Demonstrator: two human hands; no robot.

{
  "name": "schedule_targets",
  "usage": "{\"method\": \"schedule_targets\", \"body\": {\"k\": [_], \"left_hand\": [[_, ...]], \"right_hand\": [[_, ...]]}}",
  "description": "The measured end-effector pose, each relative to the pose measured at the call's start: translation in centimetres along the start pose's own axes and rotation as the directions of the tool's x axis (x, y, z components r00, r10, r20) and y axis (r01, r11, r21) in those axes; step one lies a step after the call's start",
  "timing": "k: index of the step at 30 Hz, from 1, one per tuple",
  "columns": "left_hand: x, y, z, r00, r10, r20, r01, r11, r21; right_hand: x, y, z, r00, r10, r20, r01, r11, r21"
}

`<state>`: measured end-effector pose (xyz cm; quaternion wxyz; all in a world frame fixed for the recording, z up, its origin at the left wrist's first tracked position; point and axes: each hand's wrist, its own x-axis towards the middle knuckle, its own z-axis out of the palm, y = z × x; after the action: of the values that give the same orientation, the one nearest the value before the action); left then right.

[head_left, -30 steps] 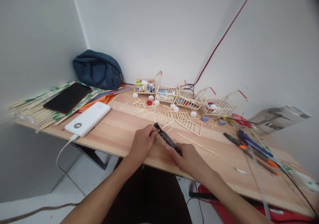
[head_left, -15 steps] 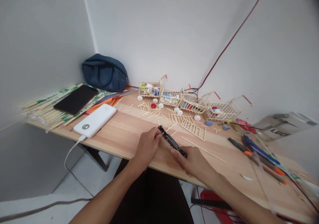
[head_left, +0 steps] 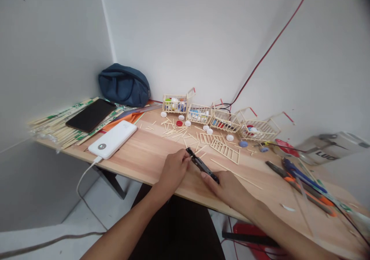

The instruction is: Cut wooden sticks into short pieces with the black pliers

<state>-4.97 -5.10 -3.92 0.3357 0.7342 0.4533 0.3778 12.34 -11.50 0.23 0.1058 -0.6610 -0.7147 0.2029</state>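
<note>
My right hand (head_left: 231,186) is closed around the lower end of a long black hand tool (head_left: 204,166), which looks like a multi-tool. Its head points away to the upper left, over the table. At that head, my left hand (head_left: 175,168) has thumb and fingers pinched together; whatever they hold is too small to make out. Just beyond the tool lie loose cut wooden sticks (head_left: 172,132) and flat ladder-like stick frames (head_left: 225,150). A longer thin stick (head_left: 237,173) rests beside my right hand.
Several small stick-built carts (head_left: 199,114) holding colored bits line the wall. To the left are a white power bank (head_left: 114,138), a dark phone (head_left: 91,115), bundled sticks (head_left: 54,125) and a blue pouch (head_left: 124,84). Pliers (head_left: 303,179) and a clear container (head_left: 332,146) stand right.
The view has shifted slightly, so everything sits a little further right. Both hands stay at the black tool, with my right fingers now less visible beneath its handle.
</note>
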Motion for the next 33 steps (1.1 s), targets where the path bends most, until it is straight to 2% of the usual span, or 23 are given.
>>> {"method": "schedule_targets", "body": {"k": [6, 10, 13, 15, 17, 20, 22, 25, 27, 29, 31, 33], "left_hand": [[0.4, 0.1, 0.1, 1.0, 0.005, 0.027, -0.007, 0.995, 0.102], [0.4, 0.2, 0.1, 0.999, -0.009, 0.048, 0.003, 0.994, 0.109], [0.4, 0.3, -0.7, 0.998, -0.008, 0.067, 0.0, 0.992, 0.124], [0.7, 0.2, -2.0, 0.999, 0.015, 0.032, -0.02, 0.984, 0.177], [1.8, 0.1, -3.8, 0.998, 0.051, -0.045, -0.037, 0.961, 0.275], [4.5, -0.5, -6.7, 0.981, 0.081, -0.178, 0.017, 0.873, 0.488], [6.7, -1.2, -8.2, 0.967, 0.056, -0.248, 0.106, 0.798, 0.593], [9.3, -2.3, -9.3, 0.96, -0.077, -0.268, 0.239, 0.724, 0.647], [9.9, -2.4, -9.1, 0.961, -0.047, -0.273, 0.219, 0.734, 0.643], [9.8, -1.9, -8.0, 0.968, 0.048, -0.246, 0.124, 0.763, 0.635], [9.2, -0.7, -5.8, 0.979, 0.132, -0.157, -0.01, 0.796, 0.605], [8.4, 0.8, -3.2, 0.981, 0.191, 0.029, -0.182, 0.863, 0.471]], "right_hand": [[0.5, -0.1, -0.4, 1.0, 0.004, 0.01, -0.004, 1.0, -0.003], [0.9, 0.2, -0.3, 0.999, -0.016, 0.028, 0.015, 0.999, 0.034], [0.6, 0.9, -0.4, 0.998, 0.022, 0.052, -0.029, 0.992, 0.119], [0.2, 1.7, -0.5, 0.994, 0.092, 0.063, -0.104, 0.967, 0.231], [-0.2, 2.7, -0.7, 0.988, 0.14, 0.059, -0.151, 0.903, 0.402], [-0.2, 4.4, -1.0, 0.982, 0.186, -0.026, -0.123, 0.746, 0.655], [0.4, 5.6, -1.2, 0.963, 0.238, -0.126, -0.057, 0.637, 0.769], [2.0, 6.9, -2.0, 0.906, 0.31, -0.289, 0.111, 0.486, 0.867], [3.1, 7.5, -2.7, 0.854, 0.333, -0.4, 0.248, 0.415, 0.875], [4.0, 8.1, -3.4, 0.798, 0.338, -0.498, 0.378, 0.363, 0.852], [4.7, 8.8, -3.9, 0.74, 0.351, -0.573, 0.483, 0.315, 0.817], [5.1, 9.5, -4.0, 0.69, 0.382, -0.615, 0.544, 0.286, 0.789]]}}
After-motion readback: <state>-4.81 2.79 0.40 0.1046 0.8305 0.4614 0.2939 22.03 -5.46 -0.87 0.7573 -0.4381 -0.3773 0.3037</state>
